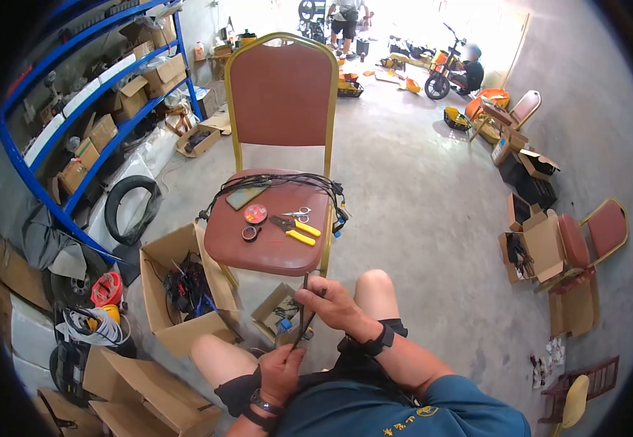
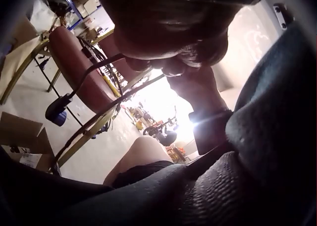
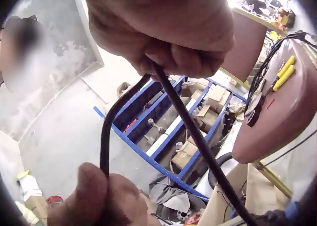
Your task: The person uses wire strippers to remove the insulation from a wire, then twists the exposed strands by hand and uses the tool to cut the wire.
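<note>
My left hand [image 1: 281,375] grips a black cable [image 3: 183,122] low over the lap, and my right hand [image 1: 335,306] pinches it higher up and further forward. In the right wrist view the cable bends at the right hand's fingers, with one length running to the left hand [image 3: 106,198] and another slanting down to the right. A dark connector with a blue end [image 2: 58,113] dangles from the cable in the left wrist view. Ahead, the red chair seat [image 1: 251,251] bears yellow-handled wire strippers [image 1: 298,231], small scissors [image 1: 300,212], a red tape roll [image 1: 255,213] and a black tape roll [image 1: 249,233].
A bundle of black cables [image 1: 280,178] lies across the back of the seat, over a phone-like slab [image 1: 247,197]. An open carton [image 1: 160,255] with wiring stands left of the chair, and a smaller box [image 1: 264,309] sits below it. Blue shelving [image 1: 123,131] lines the left wall.
</note>
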A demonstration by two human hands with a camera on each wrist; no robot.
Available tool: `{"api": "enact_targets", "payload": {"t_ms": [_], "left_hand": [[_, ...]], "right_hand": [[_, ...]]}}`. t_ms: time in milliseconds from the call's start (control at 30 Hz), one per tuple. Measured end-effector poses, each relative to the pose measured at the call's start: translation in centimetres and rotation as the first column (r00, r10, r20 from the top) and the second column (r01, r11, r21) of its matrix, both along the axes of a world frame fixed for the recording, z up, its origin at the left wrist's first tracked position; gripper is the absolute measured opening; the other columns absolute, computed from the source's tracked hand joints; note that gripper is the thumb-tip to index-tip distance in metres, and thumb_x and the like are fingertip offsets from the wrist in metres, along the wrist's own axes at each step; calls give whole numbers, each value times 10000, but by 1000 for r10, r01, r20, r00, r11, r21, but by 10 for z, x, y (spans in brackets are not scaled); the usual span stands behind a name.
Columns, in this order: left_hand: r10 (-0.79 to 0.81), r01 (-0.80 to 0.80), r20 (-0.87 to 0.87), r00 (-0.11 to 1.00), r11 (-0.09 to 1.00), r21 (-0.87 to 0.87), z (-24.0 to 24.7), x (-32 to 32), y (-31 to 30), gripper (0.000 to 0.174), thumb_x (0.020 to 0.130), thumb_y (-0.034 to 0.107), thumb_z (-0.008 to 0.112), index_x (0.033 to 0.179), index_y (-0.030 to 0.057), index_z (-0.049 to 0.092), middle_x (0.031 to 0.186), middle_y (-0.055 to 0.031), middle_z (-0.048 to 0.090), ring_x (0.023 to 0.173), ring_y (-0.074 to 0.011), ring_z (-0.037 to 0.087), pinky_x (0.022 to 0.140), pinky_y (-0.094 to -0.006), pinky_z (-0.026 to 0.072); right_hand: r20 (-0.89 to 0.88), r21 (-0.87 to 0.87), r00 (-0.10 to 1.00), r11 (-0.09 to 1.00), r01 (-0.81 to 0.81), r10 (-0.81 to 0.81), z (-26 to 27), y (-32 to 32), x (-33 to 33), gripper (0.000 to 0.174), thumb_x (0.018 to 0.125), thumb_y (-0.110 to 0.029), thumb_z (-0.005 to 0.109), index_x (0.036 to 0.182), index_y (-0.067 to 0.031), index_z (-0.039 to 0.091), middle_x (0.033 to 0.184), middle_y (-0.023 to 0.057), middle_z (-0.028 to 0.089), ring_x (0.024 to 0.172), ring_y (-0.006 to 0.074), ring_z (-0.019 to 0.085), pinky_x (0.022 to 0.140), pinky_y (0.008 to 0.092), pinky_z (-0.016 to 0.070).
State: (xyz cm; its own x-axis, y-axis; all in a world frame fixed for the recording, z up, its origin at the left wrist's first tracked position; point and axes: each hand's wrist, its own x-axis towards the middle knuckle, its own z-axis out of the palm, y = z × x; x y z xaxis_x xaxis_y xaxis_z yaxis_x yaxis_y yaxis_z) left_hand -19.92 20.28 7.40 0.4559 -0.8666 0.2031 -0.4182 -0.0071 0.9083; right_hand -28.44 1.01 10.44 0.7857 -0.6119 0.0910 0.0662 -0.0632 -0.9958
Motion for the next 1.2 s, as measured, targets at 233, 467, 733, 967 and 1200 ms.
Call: {"api": "enact_targets", "payload": {"t_ms": [233,467,733,967,1200], "left_hand": [[-120,127,-115,986,990,55,13,1,5,154,884,138,692,793,16,667,640,-175,582,525,-330,535,514,-334,443],[-320,316,21,947,941,121,42,7,-4,188,908,162,692,882,-24,687,615,-104,568,576,-139,569,555,-305,461],[53,-38,-174,983,995,88,-6,24,-6,208,918,113,672,1060,-38,688,739,-100,670,666,-135,621,625,-292,505],[-282,281,255,925,959,43,-17,4,2,229,887,126,706,1083,7,687,732,-174,673,614,-266,663,596,-344,518],[-109,162,-308,945,975,153,-14,21,6,240,942,122,653,1162,33,690,666,-19,609,612,-82,558,581,-246,473]], "right_hand": [[-45,133,998,991,-34,40,-17,-3,-3,258,984,-256,618,823,-55,613,684,-89,456,637,28,393,535,241,344],[-88,271,996,962,-5,30,-29,-4,-2,305,984,-289,615,767,-77,586,672,-83,461,610,30,387,510,228,325],[1,365,985,917,160,-172,-3,-14,-20,302,970,-299,651,768,-89,573,678,-56,500,627,36,436,530,227,347],[10,-54,1000,998,18,-18,-2,-6,-10,320,969,-252,651,737,-64,536,677,-44,469,661,41,408,573,234,366],[78,75,983,984,162,-168,23,-25,-19,264,962,-236,645,795,-40,587,702,-71,501,666,38,426,573,235,372]]}}
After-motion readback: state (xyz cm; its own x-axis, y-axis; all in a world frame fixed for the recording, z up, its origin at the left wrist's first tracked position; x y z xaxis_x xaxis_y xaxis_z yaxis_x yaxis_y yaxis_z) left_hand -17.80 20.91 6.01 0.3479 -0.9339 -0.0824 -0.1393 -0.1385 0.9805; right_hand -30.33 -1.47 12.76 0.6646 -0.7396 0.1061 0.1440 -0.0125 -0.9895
